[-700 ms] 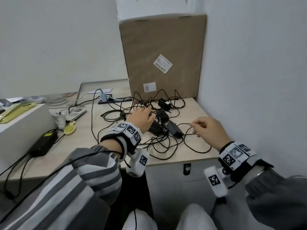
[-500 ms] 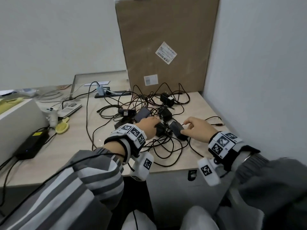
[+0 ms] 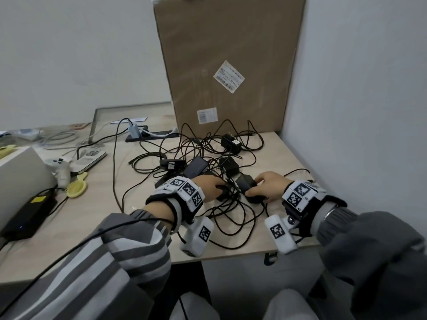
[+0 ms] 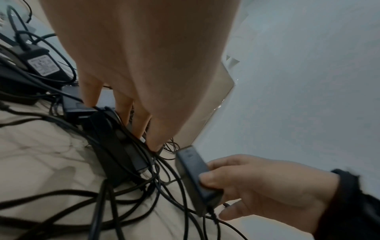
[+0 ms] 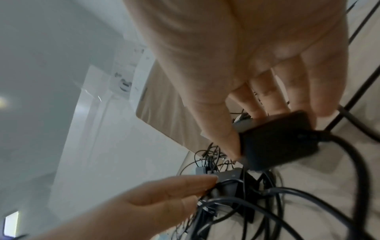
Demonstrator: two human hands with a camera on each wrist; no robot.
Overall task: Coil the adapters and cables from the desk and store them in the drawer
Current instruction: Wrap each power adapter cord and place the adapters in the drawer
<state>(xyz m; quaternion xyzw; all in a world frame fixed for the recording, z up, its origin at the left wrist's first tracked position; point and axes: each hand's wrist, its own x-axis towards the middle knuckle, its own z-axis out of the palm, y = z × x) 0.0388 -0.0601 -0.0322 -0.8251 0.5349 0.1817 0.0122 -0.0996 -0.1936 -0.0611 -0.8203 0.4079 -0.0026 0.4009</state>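
A tangle of black cables [image 3: 231,218] with several black adapters lies on the wooden desk [image 3: 97,204]. My right hand [image 3: 256,188] pinches one black adapter [image 3: 243,182] between thumb and fingers, its near end lifted off the desk; the right wrist view shows that adapter [image 5: 277,142] with its cable hanging from it. My left hand [image 3: 216,189] lies just left of it, its straight fingers [image 4: 141,121] pressing on a second black adapter [image 4: 115,146] in the pile. More adapters [image 3: 231,142] lie farther back.
A tall cardboard box [image 3: 226,65] stands against the wall behind the pile. A power strip [image 3: 150,135], a white controller [image 3: 60,167], a yellow brush [image 3: 76,188] and a black power brick [image 3: 27,213] lie at the left. A white cabinet front [image 3: 242,285] sits under the desk edge.
My right hand let go of a thin cable, moved left into the pile and took hold of the adapter. My left hand drew back onto the nearer adapter.
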